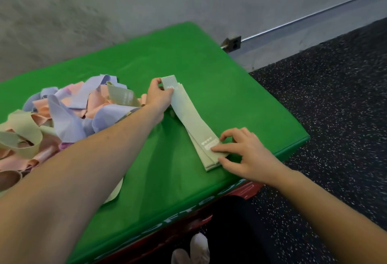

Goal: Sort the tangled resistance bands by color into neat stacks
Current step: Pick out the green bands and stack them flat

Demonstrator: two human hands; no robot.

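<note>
Step in hand: laying and squaring a sage-green band onto the green stack.

The stack of flat sage-green fabric resistance bands [189, 125] lies on the bright green padded surface [219, 71], spanning between the 2 hands. Several layers show at its near end, slightly fanned; the exact count cannot be told.

The left hand [158, 96] pinches the far end of the top band between thumb and fingers, that end lifted a little off the surface. The right hand [243, 152] is not clasping anything: its fingertips press flat on the near end of the stack beside the white printed label, the thumb touching the stack's edge.

To the left of the left hand, running under the left forearm, sits the tangled heap of lilac, peach-pink and sage-green fabric bands [62, 117], touching the forearm's far side. No lilac or pink stack is visible, so the task is judged to be at an early stage, with only 1 colour begun.

Next move, as judged: lower the lifted end so it matches the layers below, with the right fingers holding the near end steady, then reach left into the heap for another band. Loops there interlock, so drawing 1 out may drag others.
</note>
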